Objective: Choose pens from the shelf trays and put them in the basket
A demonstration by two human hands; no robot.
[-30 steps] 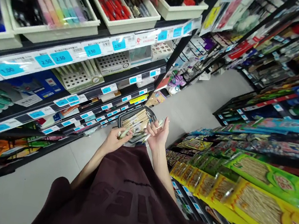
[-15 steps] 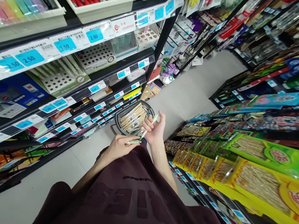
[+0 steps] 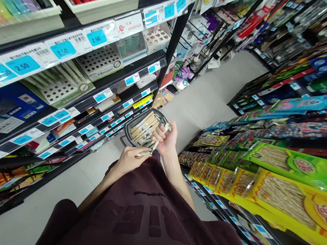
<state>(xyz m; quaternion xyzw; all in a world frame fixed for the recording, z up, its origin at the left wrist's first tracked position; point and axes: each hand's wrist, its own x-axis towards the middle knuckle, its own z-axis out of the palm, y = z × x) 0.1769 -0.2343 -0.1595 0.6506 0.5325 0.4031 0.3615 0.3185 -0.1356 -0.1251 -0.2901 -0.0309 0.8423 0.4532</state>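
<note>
Basket (image 3: 135, 120), dark grey, mesh-walled, round-cornered, stood beyond the hands, holding slim, straight tan sticks (image 3: 146, 129). Since a second ago, left hand (image 3: 128, 160) had closed on right hand (image 3: 168, 140) by the basket's near edge; apparently both worked one spot. Left pinched a greenish rod (image 3: 144, 153); right's fingers curled round pale, smooth-looking rods (image 3: 155, 146), count unclear.

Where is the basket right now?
In the head view, the basket is left of centre, beyond the left hand and right hand, beside the left shelving.
</note>
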